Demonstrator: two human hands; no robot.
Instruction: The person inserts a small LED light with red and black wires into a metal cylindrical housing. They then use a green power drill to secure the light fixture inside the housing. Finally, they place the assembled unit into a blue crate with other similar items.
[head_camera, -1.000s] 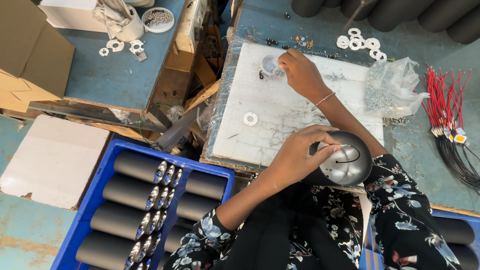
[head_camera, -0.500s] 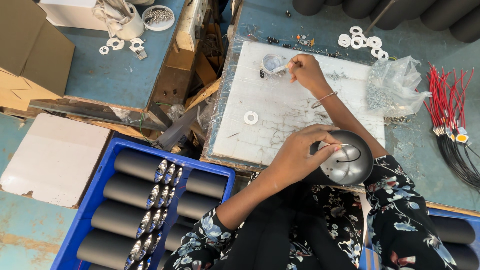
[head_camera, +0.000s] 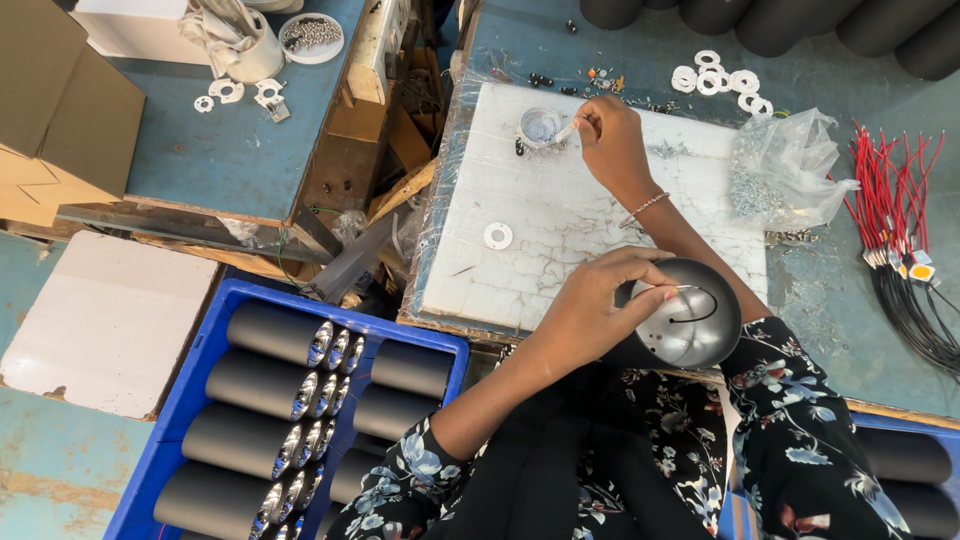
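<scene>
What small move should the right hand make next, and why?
Probably carry the thin stick from the small round pot to the shiny metal bowl. The right hand has its tip at the pot, and the left hand holds the bowl tilted open.

Black floral sleeves (head_camera: 800, 430); thin bracelet (head_camera: 645, 207) on right wrist.
</scene>
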